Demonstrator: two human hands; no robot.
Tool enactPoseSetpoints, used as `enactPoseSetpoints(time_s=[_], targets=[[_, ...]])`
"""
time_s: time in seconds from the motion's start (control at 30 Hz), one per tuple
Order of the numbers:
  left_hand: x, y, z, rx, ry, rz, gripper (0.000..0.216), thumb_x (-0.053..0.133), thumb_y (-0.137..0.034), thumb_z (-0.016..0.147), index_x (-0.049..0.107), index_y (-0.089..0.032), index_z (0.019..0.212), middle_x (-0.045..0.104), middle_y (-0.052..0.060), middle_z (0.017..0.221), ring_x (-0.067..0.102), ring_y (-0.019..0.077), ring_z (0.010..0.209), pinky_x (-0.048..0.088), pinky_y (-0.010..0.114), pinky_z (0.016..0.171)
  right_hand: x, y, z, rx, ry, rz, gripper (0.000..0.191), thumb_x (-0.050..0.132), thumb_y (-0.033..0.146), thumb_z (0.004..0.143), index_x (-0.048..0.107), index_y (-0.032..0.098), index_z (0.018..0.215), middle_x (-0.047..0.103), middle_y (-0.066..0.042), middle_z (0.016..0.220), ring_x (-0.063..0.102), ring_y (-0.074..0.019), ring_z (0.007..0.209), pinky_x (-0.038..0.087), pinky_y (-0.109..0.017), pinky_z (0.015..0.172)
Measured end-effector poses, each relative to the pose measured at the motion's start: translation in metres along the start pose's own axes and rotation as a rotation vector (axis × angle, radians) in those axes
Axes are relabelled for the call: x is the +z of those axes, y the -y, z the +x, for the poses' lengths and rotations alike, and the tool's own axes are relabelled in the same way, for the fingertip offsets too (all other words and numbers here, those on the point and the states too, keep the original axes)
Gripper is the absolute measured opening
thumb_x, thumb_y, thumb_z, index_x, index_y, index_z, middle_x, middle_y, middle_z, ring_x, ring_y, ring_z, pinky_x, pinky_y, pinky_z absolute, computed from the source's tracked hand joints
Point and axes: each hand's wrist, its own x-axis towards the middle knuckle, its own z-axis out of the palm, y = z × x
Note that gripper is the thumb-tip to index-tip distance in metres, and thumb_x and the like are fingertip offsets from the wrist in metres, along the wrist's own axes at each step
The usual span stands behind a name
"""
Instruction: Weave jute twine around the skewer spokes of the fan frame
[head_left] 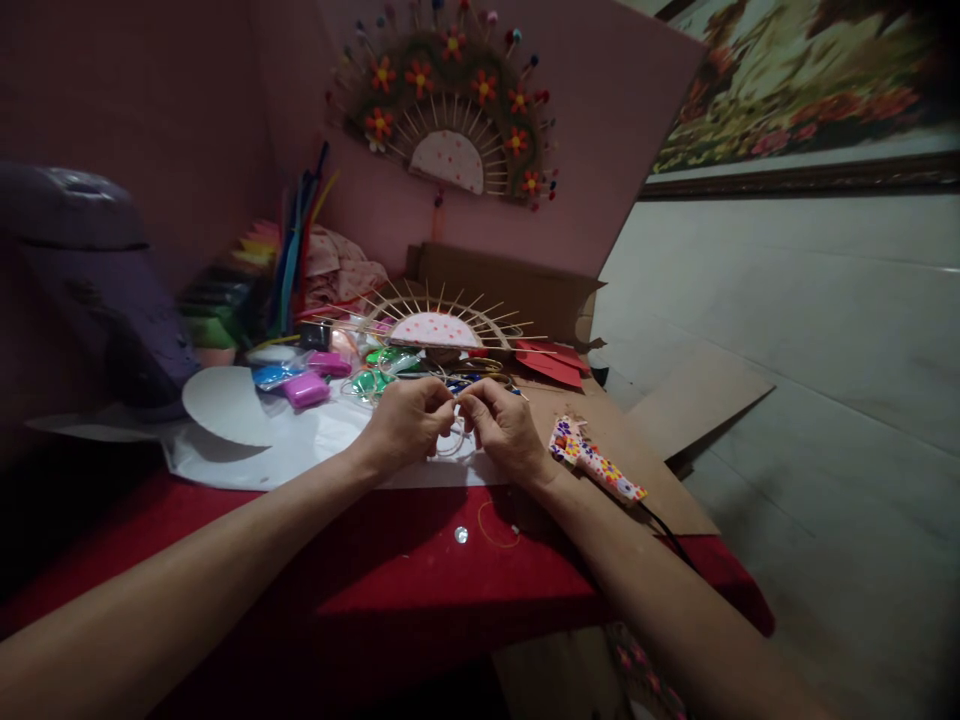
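Now, before the pink-spotted half-disc [435, 329] lie green-filled plastic packets [371, 383]; our left hand [405, 420] and right hand [501, 428] pinch thin pale cord [451, 453].

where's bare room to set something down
Bare red tablecloth between left forearm and small round silvery disc; bare brown cardboard just right of flower-print tool. Crowded: beyond the left hand, magenta packets and pale half-round, dotted stick fan.
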Motion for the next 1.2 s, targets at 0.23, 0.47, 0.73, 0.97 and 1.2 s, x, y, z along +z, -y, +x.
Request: enactPoseSetpoints(time_s=[0.23, 0.47, 0.73, 0.97, 1.2], targets=[[0.0009, -0.0049, 0.0003, -0.151, 0.035, -0.332, 0.011, 0.059, -0.021, 0.074, 0.052, -0.015, 0.068, 0.06, -0.001, 0.049, 0.055, 0.0117, 0.034, 0.046, 0.022, 0.033, 0.0034, -0.0028, 0.0005, 0.072, -0.005, 0.111, 0.015, 0.054, 0.034, 0.084, 0.058, 0.02, 0.08, 0.055, 0.001, 0.063, 0.051, -0.0115, 0.054, 0.038, -0.023, 0.049], [0.0027, -0.0027, 0.0008, -0.125, 0.049, -0.386, 0.013, 0.061, -0.022, 0.074, 0.05, -0.015, 0.074, 0.062, 0.0, 0.053, 0.06, 0.0138, 0.039, 0.048, 0.022, 0.035, 0.0046, -0.0026, 0.0008, 0.093, -0.008, 0.149, 0.016, 0.054, 0.034, 0.083, 0.053, 0.019, 0.076, 0.054, 0.002, 0.062, 0.049, -0.0105, 0.053, 0.038, -0.022, 0.048], [0.0042, -0.0024, 0.0019, -0.131, 0.014, -0.374, 0.011, 0.058, -0.022, 0.075, 0.049, -0.016, 0.075, 0.063, -0.001, 0.054, 0.061, 0.0151, 0.039, 0.048, 0.023, 0.035, 0.0067, -0.0021, 0.0022, 0.203, 0.016, 0.353, 0.023, 0.06, 0.041, 0.077, 0.052, 0.019, 0.076, 0.053, 0.004, 0.059, 0.048, -0.0089, 0.049, 0.037, -0.021, 0.045], [0.0046, -0.0044, 0.0013, -0.139, -0.003, -0.366, 0.011, 0.057, -0.022, 0.075, 0.049, -0.016, 0.071, 0.063, 0.0, 0.052, 0.06, 0.0139, 0.039, 0.048, 0.022, 0.037, 0.0068, 0.0001, 0.0029, 0.262, 0.026, 0.399, 0.025, 0.061, 0.041, 0.075, 0.051, 0.018, 0.075, 0.054, 0.004, 0.058, 0.047, -0.0078, 0.044, 0.037, -0.02, 0.04], [0.0056, -0.004, 0.0013, -0.135, 0.0, -0.386, 0.009, 0.056, -0.02, 0.075, 0.05, -0.015, 0.071, 0.062, 0.0, 0.052, 0.061, 0.015, 0.039, 0.047, 0.022, 0.036, 0.0067, 0.0017, 0.0029, 0.261, 0.044, 0.44, 0.024, 0.06, 0.04, 0.074, 0.049, 0.019, 0.075, 0.053, 0.005, 0.058, 0.048, -0.0077, 0.043, 0.04, -0.02, 0.038]])
